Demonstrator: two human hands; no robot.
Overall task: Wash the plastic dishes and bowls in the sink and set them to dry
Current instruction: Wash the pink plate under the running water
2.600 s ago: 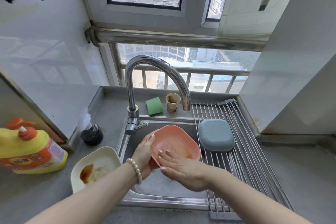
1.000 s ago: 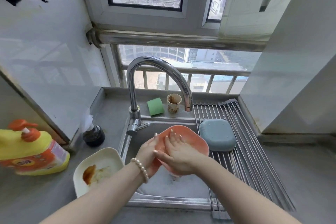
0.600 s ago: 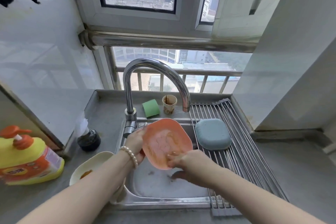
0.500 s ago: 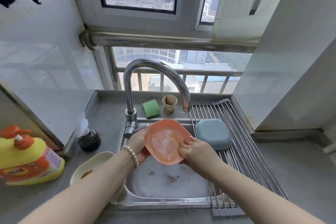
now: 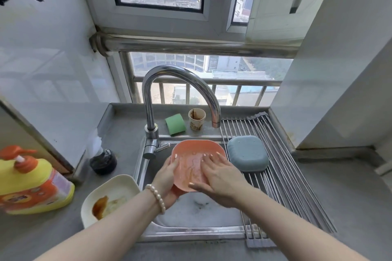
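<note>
The right hand (image 5: pixel 220 178) lies with straight, spread fingers (image 5: pixel 206 160) flat on the inner face of the orange rounded-square plastic dish (image 5: pixel 194 161), its thumb at the dish's lower edge, pressing rather than gripping; half a second ago the same hand sat at the dish's right rim with its fingers bunched, so it has slid inward onto the wet surface. The left hand (image 5: pixel 167 178), a pearl bracelet (image 5: pixel 157 197) on its wrist, holds the dish from the left and underneath, thumb curled over the rim and the other fingers hidden behind it, as it did before. The dish is tilted toward the camera, held above the stainless steel sink (image 5: pixel 191 231), below and left of the spout of the curved chrome tap (image 5: pixel 180 82). Just right of it a blue-grey rounded-square plastic bowl (image 5: pixel 248 153) rests upside down on the metal roll-up drying rack (image 5: pixel 282 167), unmoved. On the grey counter to the left sits a white plastic dish (image 5: pixel 110 195) smeared with brown sauce, with a yellow detergent bottle with an orange pump (image 5: pixel 29 182) further left
</note>
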